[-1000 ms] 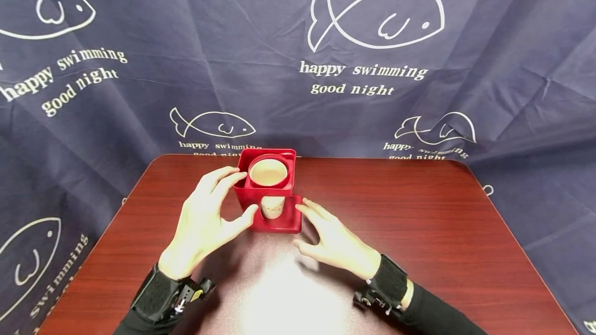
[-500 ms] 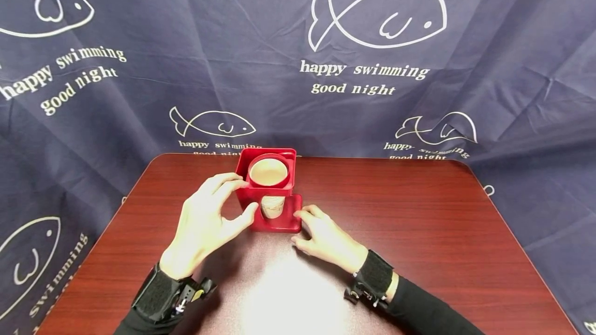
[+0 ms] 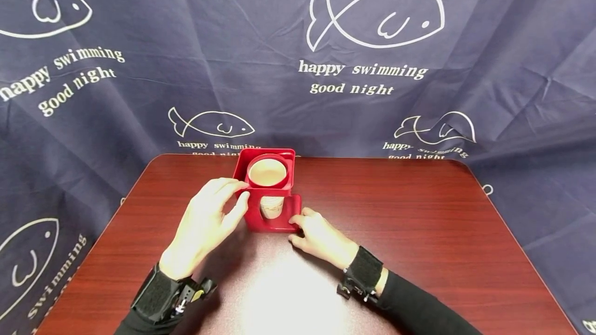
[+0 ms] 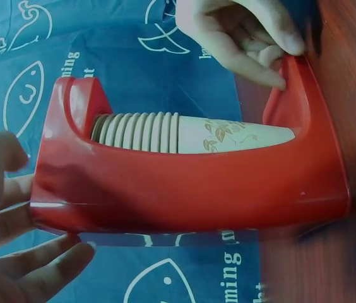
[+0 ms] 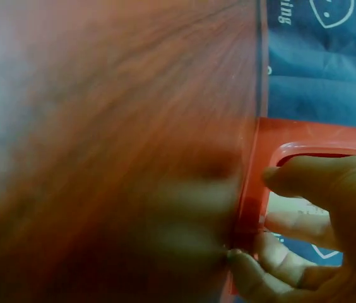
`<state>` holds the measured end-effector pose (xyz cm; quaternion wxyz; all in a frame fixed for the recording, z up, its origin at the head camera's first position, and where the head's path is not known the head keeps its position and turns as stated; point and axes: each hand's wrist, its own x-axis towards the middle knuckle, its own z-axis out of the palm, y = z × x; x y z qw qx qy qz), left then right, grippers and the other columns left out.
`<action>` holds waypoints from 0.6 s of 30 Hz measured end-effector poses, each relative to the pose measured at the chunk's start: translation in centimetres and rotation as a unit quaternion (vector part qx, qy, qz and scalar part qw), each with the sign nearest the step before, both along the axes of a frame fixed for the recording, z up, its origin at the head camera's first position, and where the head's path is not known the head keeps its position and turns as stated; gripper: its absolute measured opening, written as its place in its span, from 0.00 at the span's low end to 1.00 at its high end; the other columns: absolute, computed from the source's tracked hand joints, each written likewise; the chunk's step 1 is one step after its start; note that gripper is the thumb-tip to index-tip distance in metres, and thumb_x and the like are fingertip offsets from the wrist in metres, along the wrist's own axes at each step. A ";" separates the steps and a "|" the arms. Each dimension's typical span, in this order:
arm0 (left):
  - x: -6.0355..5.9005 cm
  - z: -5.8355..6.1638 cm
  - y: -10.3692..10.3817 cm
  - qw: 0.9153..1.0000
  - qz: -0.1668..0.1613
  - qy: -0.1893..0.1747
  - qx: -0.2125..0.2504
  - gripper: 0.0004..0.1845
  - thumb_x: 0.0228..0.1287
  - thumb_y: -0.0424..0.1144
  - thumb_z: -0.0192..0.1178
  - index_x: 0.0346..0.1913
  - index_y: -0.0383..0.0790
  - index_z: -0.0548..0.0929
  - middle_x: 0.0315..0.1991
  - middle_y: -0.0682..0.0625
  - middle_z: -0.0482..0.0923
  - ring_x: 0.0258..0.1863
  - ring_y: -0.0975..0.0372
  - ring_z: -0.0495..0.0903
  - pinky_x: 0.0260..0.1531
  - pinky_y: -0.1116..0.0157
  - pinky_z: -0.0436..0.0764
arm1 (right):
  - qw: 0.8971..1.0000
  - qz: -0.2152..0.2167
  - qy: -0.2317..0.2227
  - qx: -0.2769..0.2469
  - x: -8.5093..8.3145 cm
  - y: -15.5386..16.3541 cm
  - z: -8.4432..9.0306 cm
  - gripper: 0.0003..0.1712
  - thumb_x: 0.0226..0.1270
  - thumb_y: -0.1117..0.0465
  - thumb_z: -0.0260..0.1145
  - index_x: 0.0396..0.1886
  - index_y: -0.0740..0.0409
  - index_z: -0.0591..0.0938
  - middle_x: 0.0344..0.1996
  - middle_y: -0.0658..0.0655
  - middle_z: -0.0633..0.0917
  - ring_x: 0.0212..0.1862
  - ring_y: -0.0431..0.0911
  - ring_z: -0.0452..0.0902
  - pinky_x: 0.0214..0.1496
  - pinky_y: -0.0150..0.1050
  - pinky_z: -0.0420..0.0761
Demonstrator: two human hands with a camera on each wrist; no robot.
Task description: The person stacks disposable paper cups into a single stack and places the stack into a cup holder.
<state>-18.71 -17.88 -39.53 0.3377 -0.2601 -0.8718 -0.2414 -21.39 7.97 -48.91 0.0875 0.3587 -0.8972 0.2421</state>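
A red plastic paper cup holder [image 3: 267,193] stands upright near the far edge of the table. Its square top tray has a round opening, through which a stack of white paper cups [image 4: 194,134] hangs down towards the base. At the tray's near left corner, my left hand [image 3: 202,226] holds the rim, fingers over it and thumb by the front wall. Low on the other side, my right hand [image 3: 321,237] pinches the front right edge of the base [image 4: 301,104] between thumb and fingers. Part of the right fingers' contact is hidden in the head view.
The reddish-brown wooden table [image 3: 410,221] extends to the right and in front of the holder. Behind it hangs a dark blue curtain [image 3: 279,66] with white fish drawings and lettering. Bright glare lies on the table's near middle.
My right hand has moved left and closed onto the base edge. My left thumb has come up and in towards the fingers at the tray rim. The holder stays in place.
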 end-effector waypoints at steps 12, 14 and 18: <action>-0.4 0.4 -0.2 0.998 -0.027 0.047 -0.022 0.16 0.53 0.25 0.75 0.47 0.34 0.88 0.40 0.44 0.87 0.43 0.52 0.84 0.52 0.57 0.82 | 0.999 0.000 0.035 0.021 -0.4 -0.6 0.2 0.17 0.60 0.63 0.78 0.44 0.60 0.81 0.29 0.55 0.84 0.31 0.46 0.80 0.35 0.40 0.84; -0.5 0.4 -0.3 0.998 -0.032 0.054 -0.024 0.18 0.51 0.23 0.75 0.47 0.34 0.88 0.39 0.44 0.87 0.42 0.52 0.84 0.51 0.56 0.82 | 0.999 0.001 0.035 0.025 -0.5 -0.6 0.2 0.16 0.60 0.63 0.78 0.42 0.59 0.80 0.29 0.55 0.84 0.31 0.46 0.80 0.35 0.39 0.84; -0.8 0.5 -0.3 0.997 -0.034 0.060 -0.031 0.19 0.48 0.21 0.75 0.46 0.33 0.88 0.39 0.43 0.88 0.41 0.51 0.85 0.50 0.55 0.83 | 0.999 0.006 0.023 0.024 -0.8 -0.7 0.3 0.15 0.60 0.63 0.78 0.39 0.58 0.80 0.27 0.55 0.83 0.30 0.45 0.79 0.34 0.39 0.84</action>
